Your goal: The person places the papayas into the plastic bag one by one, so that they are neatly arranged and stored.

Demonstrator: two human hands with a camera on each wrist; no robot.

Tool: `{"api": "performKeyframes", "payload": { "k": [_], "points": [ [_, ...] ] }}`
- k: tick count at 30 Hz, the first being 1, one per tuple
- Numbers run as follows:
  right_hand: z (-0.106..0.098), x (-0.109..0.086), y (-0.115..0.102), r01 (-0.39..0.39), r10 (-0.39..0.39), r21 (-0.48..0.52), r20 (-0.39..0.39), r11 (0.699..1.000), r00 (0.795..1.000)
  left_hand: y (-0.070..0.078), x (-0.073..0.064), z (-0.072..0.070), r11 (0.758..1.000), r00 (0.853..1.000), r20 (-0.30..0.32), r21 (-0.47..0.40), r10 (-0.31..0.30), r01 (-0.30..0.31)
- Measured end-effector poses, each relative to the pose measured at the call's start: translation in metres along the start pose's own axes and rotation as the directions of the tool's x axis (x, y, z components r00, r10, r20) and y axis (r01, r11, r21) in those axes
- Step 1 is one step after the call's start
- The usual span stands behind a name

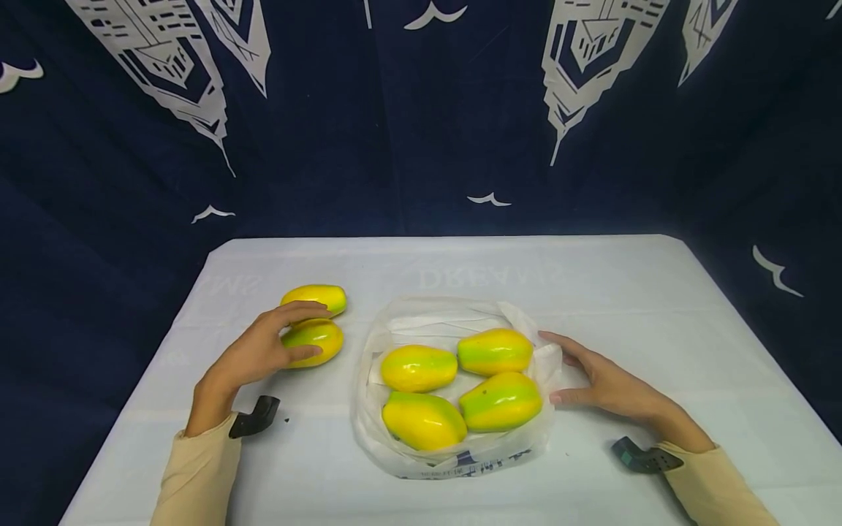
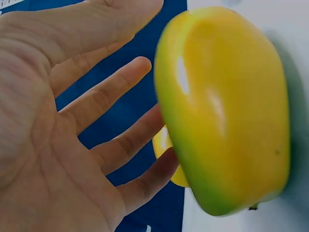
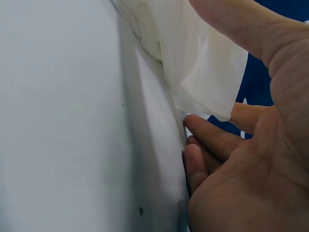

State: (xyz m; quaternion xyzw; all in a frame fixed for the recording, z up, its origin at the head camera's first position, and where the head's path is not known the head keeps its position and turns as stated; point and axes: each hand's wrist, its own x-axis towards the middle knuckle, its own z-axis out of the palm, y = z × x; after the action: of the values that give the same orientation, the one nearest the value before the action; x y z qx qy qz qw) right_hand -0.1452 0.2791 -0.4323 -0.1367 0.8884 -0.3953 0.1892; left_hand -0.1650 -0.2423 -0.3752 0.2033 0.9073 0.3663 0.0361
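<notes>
Two yellow-green papayas lie on the table at left in the head view. My left hand (image 1: 259, 347) is over the nearer papaya (image 1: 322, 337), fingers spread above it and thumb along its near side. In the left wrist view this papaya (image 2: 224, 111) is large beside the outstretched fingers. The farther papaya (image 1: 329, 296) is partly behind the hand. A white plastic bag (image 1: 454, 467) lies wide-mouthed in the middle, with several papayas (image 1: 424, 421) inside. My right hand (image 1: 612, 387) rests at the bag's right edge, thumb and fingers apart, fingertips by the thin plastic (image 3: 203, 77).
A white cloth (image 1: 658, 292) covers the table. Behind it hangs a dark blue curtain (image 1: 395, 146) with white printed shapes. Black wrist devices (image 1: 255, 416) sit at both sleeves.
</notes>
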Motion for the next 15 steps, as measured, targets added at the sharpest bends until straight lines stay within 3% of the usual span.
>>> {"api": "performKeyframes", "payload": {
  "k": [15],
  "points": [
    [0.0003, -0.0005, 0.0016, 0.013, -0.013, 0.009, -0.001, 1.0, 1.0, -0.0075, 0.005, 0.0069, 0.999, 1.0, 0.025, 0.046, -0.02, 0.019]
  ]
}}
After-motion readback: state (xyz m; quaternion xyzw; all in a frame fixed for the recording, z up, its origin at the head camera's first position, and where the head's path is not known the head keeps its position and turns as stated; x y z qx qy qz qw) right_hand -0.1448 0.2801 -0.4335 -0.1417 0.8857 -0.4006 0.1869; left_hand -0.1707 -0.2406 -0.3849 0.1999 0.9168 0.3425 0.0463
